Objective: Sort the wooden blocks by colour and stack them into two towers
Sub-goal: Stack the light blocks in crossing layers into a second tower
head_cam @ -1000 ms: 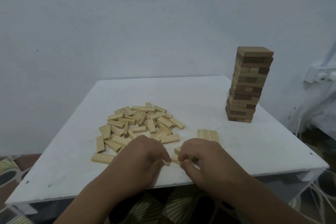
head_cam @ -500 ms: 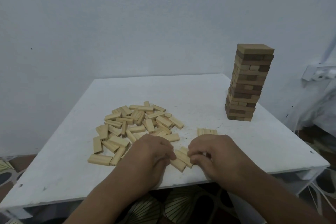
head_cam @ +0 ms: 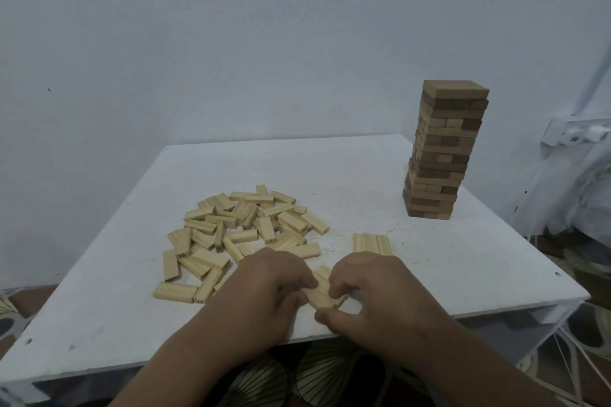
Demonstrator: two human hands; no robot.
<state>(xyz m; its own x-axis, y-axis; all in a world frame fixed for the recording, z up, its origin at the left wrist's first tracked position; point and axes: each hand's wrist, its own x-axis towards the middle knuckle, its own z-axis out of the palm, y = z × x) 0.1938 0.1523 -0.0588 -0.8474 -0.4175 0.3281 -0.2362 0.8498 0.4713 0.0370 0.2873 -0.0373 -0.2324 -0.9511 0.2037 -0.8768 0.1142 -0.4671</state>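
Several loose light wooden blocks (head_cam: 251, 231) lie in a pile on the white table (head_cam: 463, 274). A flat row of three light blocks (head_cam: 372, 243) lies to the pile's right. At the back right stands a tall tower of darker brown blocks (head_cam: 443, 155). Near the front edge, my left hand (head_cam: 264, 287) and my right hand (head_cam: 373, 294) pinch a small group of light blocks (head_cam: 322, 289) between their curled fingers, pressing them together from both sides. The hands hide part of this group.
A pale wall rises right behind the table. A white socket strip (head_cam: 575, 134) and cables hang at the right. Patterned floor shows below the table's front edge.
Both hands have drawn closer together around the small group of light blocks, which now sit tighter side by side. The camera view has shifted slightly.
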